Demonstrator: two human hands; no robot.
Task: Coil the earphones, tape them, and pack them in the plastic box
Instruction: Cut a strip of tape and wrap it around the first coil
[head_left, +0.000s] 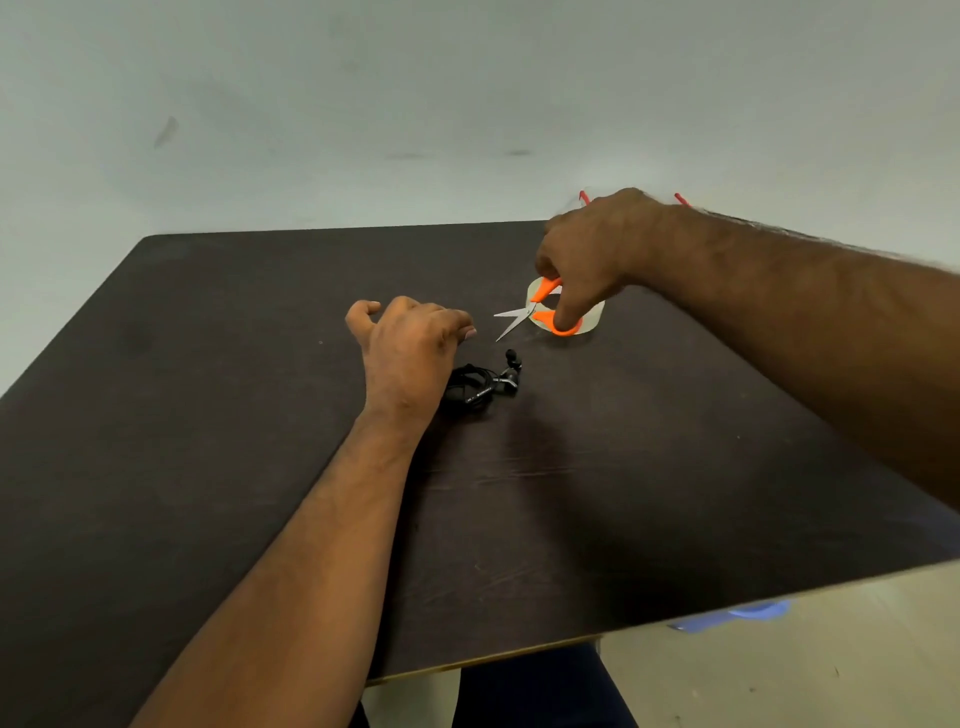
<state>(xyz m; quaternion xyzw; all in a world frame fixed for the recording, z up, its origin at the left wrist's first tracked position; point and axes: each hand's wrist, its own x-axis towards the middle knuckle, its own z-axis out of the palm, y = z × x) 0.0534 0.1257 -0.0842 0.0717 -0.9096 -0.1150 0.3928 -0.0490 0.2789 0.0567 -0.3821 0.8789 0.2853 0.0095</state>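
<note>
A person's two bare arms reach over a dark brown bench (218, 467) set against a pale wall. The right hand (592, 254) holds a pair of orange-handled scissors (540, 314), thumb and fingers curled through the loops, its grip clenched on the handles; the silver blades stand parted and point left, toward the other hand. Directly under the scissors' handles lies a roll of clear tape (592, 319), flat on the bench and partly hidden by the right hand. The left hand (410, 353) hovers just left of the blade tips, fingers curled with the fingertips drawn together near the thumb; whether that grip pinches a strip of tape or anything else cannot be told. The black earphones (480, 384) lie coiled in a small bundle on the bench, just beside and partly beneath the left hand, with the earbuds poking out on the right side of the coil, near the scissor points. Two short red pieces (584, 197) show behind the right wrist at the bench's far edge; what they belong to cannot be made out.
</note>
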